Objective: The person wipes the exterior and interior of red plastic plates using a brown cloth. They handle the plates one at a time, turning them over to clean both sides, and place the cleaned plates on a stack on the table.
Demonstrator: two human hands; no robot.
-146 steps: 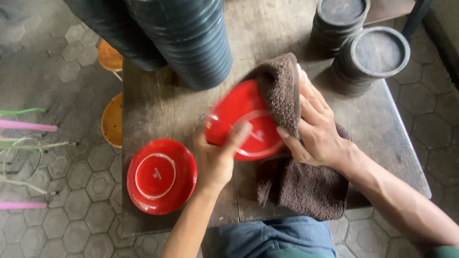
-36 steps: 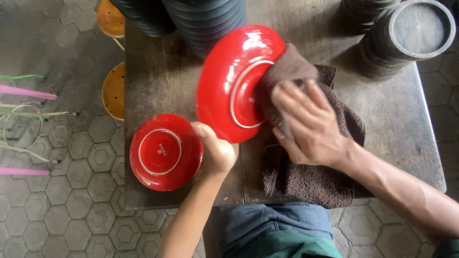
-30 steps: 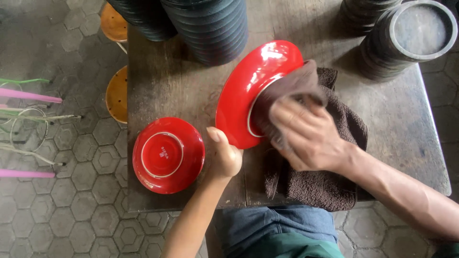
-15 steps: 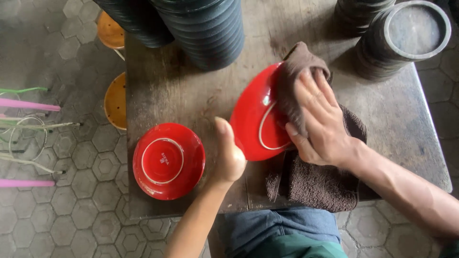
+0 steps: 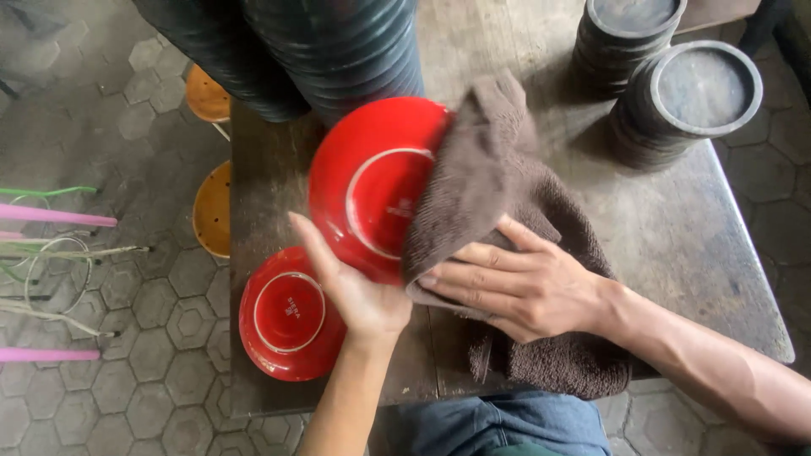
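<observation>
Now we hold a red plate (image 5: 367, 190) tilted above the tabletop (image 5: 693, 245), its underside facing us. Our left hand (image 5: 359, 291) grips the rim at about 6 o'clock, fingers spread up along the edge. Our right hand (image 5: 515, 283) is closed on a brown towel (image 5: 490, 181), pressing it against the plate's 3 o'clock side; the rest of the towel trails down to the near edge of the tabletop. At 7 o'clock from the held plate a second red plate (image 5: 283, 317) lies upside down. Dark stacked bowls (image 5: 338, 42) rise at 12 o'clock, and round dark lids (image 5: 705, 89) are piled at 2 o'clock.
</observation>
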